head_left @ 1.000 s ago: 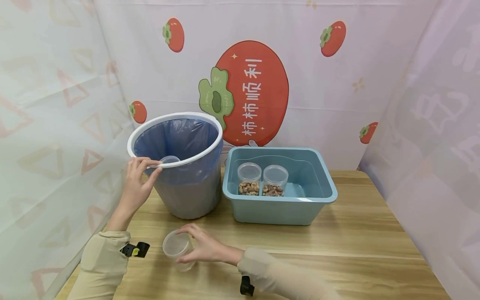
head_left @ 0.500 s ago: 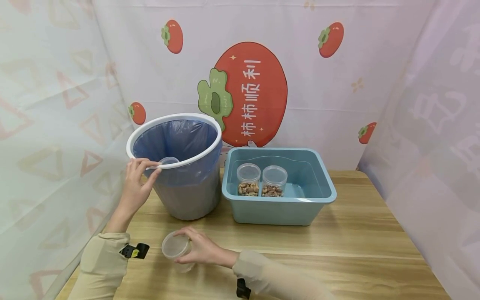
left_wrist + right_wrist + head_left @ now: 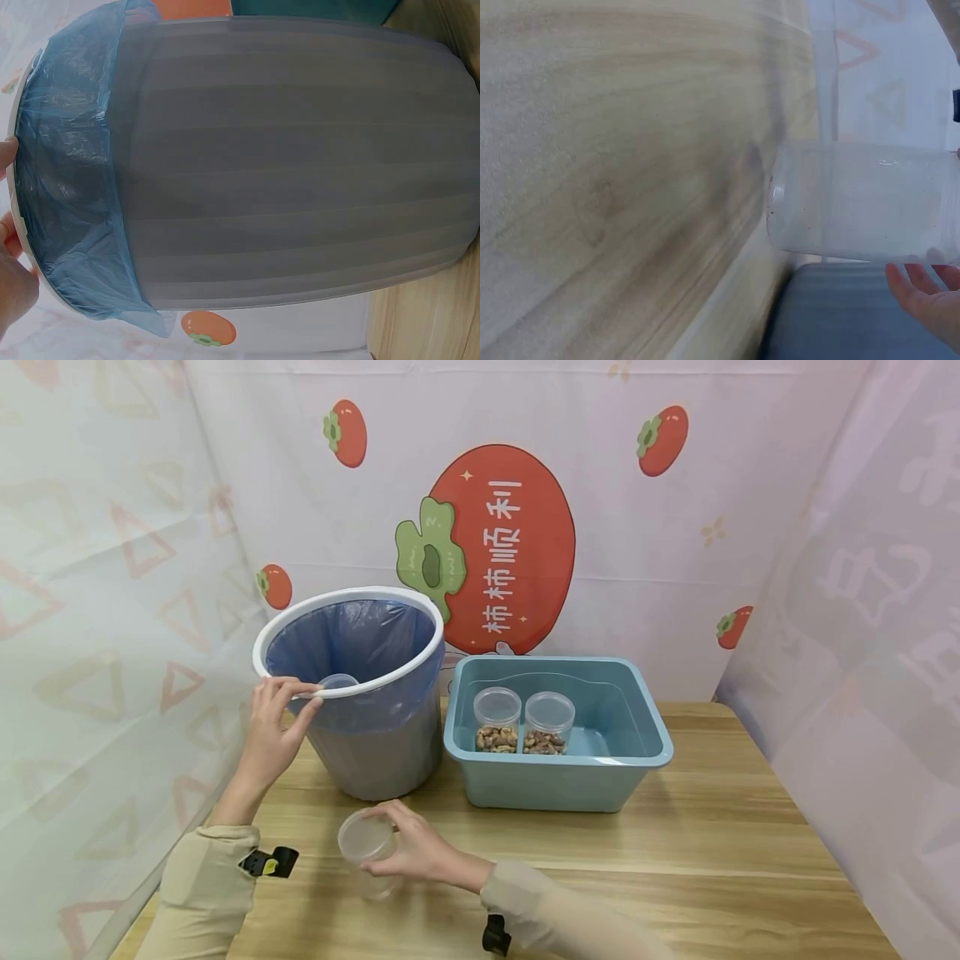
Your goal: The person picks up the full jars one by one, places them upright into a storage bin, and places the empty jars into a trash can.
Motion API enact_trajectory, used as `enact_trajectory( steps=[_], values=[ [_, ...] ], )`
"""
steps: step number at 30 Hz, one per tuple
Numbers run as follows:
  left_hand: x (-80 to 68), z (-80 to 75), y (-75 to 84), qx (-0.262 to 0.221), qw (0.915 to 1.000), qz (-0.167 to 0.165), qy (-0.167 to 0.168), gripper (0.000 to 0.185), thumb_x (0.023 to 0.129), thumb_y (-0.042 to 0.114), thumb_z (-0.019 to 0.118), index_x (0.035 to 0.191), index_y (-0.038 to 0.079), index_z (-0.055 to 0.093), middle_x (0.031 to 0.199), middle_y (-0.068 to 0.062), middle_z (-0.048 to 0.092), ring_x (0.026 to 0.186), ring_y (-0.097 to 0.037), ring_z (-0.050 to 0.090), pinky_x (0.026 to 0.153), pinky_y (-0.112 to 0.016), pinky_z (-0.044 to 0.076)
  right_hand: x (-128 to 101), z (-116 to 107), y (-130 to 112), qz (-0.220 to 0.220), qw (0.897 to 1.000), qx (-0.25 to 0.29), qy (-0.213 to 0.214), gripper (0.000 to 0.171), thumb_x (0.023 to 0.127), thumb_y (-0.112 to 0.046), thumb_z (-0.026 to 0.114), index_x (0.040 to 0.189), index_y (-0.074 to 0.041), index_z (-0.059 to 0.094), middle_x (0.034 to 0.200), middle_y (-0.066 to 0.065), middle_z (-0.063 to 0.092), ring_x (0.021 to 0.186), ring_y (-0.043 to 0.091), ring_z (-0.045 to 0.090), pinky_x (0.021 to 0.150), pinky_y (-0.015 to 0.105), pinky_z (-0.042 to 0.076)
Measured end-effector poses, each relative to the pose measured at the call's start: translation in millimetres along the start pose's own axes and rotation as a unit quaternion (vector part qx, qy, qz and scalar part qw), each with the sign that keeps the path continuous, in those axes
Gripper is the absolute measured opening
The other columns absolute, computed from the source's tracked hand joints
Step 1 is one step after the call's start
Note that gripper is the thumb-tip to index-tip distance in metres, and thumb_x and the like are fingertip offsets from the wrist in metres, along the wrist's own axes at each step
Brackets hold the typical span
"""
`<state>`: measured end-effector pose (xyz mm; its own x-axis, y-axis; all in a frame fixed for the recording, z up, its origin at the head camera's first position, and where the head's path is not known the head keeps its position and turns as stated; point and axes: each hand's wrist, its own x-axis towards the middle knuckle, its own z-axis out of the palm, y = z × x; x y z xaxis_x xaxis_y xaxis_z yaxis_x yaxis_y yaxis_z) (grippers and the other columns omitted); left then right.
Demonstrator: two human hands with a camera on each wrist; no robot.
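My left hand [image 3: 272,731] pinches the near left part of the white rim [image 3: 25,244] of a grey trash bin [image 3: 382,758] lined with a blue bag [image 3: 71,180]. Just inside that rim shows the round top of a clear plastic piece [image 3: 340,680]; the rest is hidden by the bin wall. In front of the bin, my right hand [image 3: 420,850] grips a clear plastic jar [image 3: 366,837] near its top, thumb on the near side. Seen from the right wrist, the jar [image 3: 855,199] holds only a few tiny specks, its base close over the table.
Right of the bin stands a blue-green plastic tub [image 3: 543,783]. Inside it are two clear lidded jars, the left jar [image 3: 497,718] and the right jar [image 3: 550,722], each partly filled with nuts. A printed cloth [image 3: 630,568] hangs behind the wooden table [image 3: 712,860].
My right hand and the jar have moved slightly up and to the right, after a small shift left earlier. The left hand stays on the bin's rim.
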<state>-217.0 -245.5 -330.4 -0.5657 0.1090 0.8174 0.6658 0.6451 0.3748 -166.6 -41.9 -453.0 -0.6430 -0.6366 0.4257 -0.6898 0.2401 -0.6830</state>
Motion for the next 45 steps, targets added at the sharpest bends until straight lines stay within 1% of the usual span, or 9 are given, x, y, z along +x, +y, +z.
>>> enact_trajectory(
  steps=[6, 13, 20, 25, 31, 35, 39, 42, 45],
  values=[
    [-0.1, -0.2, 0.6, -0.002, 1.0000, -0.002, 0.002, 0.022, 0.072, -0.012, 0.062, 0.092, -0.002, 0.061, 0.091, -0.020, 0.049, 0.094, -0.034, 0.038, 0.100, -0.052, 0.012, 3, -13, -1, 0.021, 0.999, 0.026, 0.027, 0.055, 0.069, -0.018, 0.075, 0.117, -0.010, 0.049, 0.110, 0.005, 0.051, 0.098, 0.010, 0.051, 0.077, 0.016, 0.043],
    [0.2, -0.1, 0.2, -0.002, 1.0000, -0.002, 0.003, 0.022, 0.072, -0.012, 0.062, 0.091, -0.003, 0.061, 0.091, -0.021, 0.049, 0.094, -0.035, 0.038, 0.100, -0.053, 0.011, 7, -30, -5, 0.026, 0.998, 0.035, 0.055, 0.055, 0.069, -0.017, 0.075, 0.118, -0.012, 0.050, 0.113, 0.003, 0.051, 0.097, 0.011, 0.051, 0.080, 0.020, 0.043],
    [-0.3, -0.2, 0.4, 0.000, 1.0000, -0.004, 0.001, 0.021, 0.072, -0.012, 0.062, 0.091, -0.003, 0.061, 0.091, -0.021, 0.049, 0.094, -0.036, 0.038, 0.100, -0.053, 0.011, 11, -50, -10, 0.001, 0.996, 0.052, 0.075, 0.056, 0.069, -0.015, 0.075, 0.118, -0.011, 0.048, 0.115, 0.005, 0.050, 0.098, 0.015, 0.052, 0.079, 0.021, 0.045],
    [-1.1, -0.5, 0.8, -0.001, 1.0000, -0.004, 0.000, 0.021, 0.072, -0.012, 0.062, 0.091, -0.003, 0.061, 0.091, -0.020, 0.049, 0.094, -0.035, 0.038, 0.100, -0.053, 0.011, 13, -65, -13, -0.008, 0.994, 0.061, 0.089, 0.057, 0.069, -0.014, 0.075, 0.119, -0.011, 0.048, 0.116, 0.003, 0.049, 0.099, 0.014, 0.051, 0.079, 0.023, 0.045],
    [-0.9, -0.6, 0.2, -0.001, 1.0000, -0.003, 0.001, 0.020, 0.073, -0.010, 0.062, 0.091, -0.002, 0.061, 0.091, -0.020, 0.048, 0.094, -0.035, 0.038, 0.100, -0.052, 0.012, 18, -86, -18, -0.038, 0.990, 0.067, 0.115, 0.056, 0.068, -0.010, 0.075, 0.118, -0.007, 0.049, 0.115, 0.007, 0.050, 0.097, 0.017, 0.052, 0.078, 0.025, 0.046],
    [0.1, -0.3, -0.1, 0.000, 1.0000, -0.004, -0.001, 0.018, 0.075, -0.007, 0.062, 0.091, -0.001, 0.060, 0.091, -0.018, 0.048, 0.094, -0.035, 0.037, 0.100, -0.052, 0.012, 20, -100, -22, -0.042, 0.988, 0.056, 0.134, 0.056, 0.068, -0.010, 0.075, 0.117, -0.007, 0.049, 0.114, 0.007, 0.051, 0.098, 0.017, 0.052, 0.077, 0.028, 0.047],
    [-0.2, 0.2, -0.9, -0.001, 1.0000, -0.001, -0.001, 0.019, 0.074, -0.008, 0.062, 0.091, -0.002, 0.060, 0.091, -0.020, 0.048, 0.094, -0.035, 0.037, 0.100, -0.052, 0.012, 22, -114, -28, -0.043, 0.987, 0.048, 0.149, 0.056, 0.068, -0.009, 0.075, 0.118, -0.008, 0.049, 0.115, 0.007, 0.052, 0.101, 0.017, 0.051, 0.078, 0.031, 0.046],
    [-0.4, 0.7, -1.9, -0.002, 1.0000, 0.001, -0.001, 0.018, 0.074, -0.008, 0.062, 0.091, -0.002, 0.060, 0.091, -0.020, 0.048, 0.094, -0.036, 0.037, 0.099, -0.052, 0.013, 24, -124, -31, -0.053, 0.984, 0.056, 0.161, 0.056, 0.068, -0.006, 0.075, 0.118, -0.006, 0.049, 0.114, 0.011, 0.052, 0.103, 0.021, 0.050, 0.079, 0.032, 0.047],
    [0.2, 1.1, -3.0, 0.000, 1.0000, 0.001, 0.001, 0.014, 0.078, -0.002, 0.062, 0.091, -0.001, 0.060, 0.091, -0.019, 0.048, 0.094, -0.035, 0.037, 0.100, -0.052, 0.013, 27, -134, -34, -0.056, 0.981, 0.064, 0.175, 0.056, 0.068, -0.003, 0.074, 0.118, -0.004, 0.050, 0.114, 0.013, 0.052, 0.105, 0.023, 0.050, 0.080, 0.034, 0.047]
  ],
)
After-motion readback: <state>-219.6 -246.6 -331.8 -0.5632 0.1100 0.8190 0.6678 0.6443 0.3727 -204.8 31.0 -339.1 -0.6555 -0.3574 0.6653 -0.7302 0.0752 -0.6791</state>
